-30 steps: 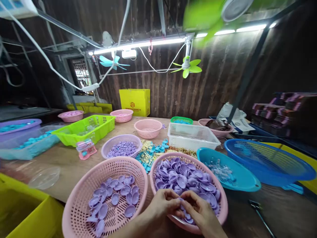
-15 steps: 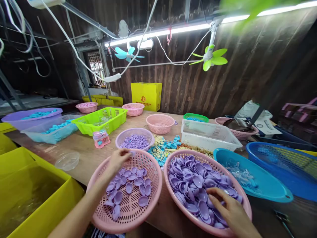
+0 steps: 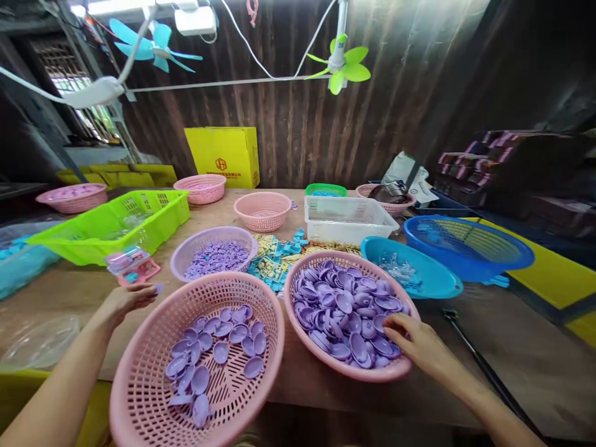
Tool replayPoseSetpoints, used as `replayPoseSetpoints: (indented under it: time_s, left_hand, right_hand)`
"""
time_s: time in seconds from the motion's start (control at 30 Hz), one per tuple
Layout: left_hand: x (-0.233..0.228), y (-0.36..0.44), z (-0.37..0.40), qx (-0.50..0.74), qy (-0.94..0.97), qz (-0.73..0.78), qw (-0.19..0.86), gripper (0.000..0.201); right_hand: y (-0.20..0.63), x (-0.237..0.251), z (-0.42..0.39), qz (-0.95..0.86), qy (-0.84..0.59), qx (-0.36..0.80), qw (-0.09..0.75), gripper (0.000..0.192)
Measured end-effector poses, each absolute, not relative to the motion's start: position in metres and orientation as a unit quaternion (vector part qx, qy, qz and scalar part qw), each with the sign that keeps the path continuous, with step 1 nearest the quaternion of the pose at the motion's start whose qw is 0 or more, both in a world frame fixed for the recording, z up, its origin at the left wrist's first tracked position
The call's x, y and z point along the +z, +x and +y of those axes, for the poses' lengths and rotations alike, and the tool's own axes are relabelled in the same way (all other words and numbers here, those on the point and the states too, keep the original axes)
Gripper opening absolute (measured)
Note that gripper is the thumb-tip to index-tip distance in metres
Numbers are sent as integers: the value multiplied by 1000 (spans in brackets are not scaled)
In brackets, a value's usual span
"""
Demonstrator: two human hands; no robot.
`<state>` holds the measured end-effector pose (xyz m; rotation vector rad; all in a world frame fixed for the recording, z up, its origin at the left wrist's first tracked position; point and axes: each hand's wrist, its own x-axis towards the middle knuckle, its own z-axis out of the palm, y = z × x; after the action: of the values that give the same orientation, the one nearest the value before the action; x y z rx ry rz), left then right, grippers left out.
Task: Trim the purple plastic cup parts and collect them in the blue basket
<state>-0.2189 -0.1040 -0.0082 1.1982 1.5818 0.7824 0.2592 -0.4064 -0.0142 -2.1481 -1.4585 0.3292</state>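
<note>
Head view: left hand [image 3: 125,299] pinches a small purple piece [image 3: 158,288] over the desk [image 3: 74,292] while right hand [image 3: 416,343], fingers loosely spread, rests on purple shells [image 3: 344,304] in the right pink basket [image 3: 372,371].

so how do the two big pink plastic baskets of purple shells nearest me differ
The left pink plastic basket holds a sparse layer of purple shells, its slotted bottom showing; the right pink plastic basket is heaped with purple shells, bottom hidden. The right hand reaches into the right one; the left hand is outside the left one. Both are round, perforated and on the wooden table.
</note>
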Motion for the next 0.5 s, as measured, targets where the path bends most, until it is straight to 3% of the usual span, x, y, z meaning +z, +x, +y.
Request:
replayPoseSetpoints:
  time_s: [0.2,0.5]
  left_hand:
    - [12,-178,-85,323,567,604,457,38]
    - [-2,-149,-60,290,617,610,404,18]
  right_hand:
    - [275,-44,-400,-550,-777,111,286,24]
    - [302,-82,-405,-560,-779,82,270,29]
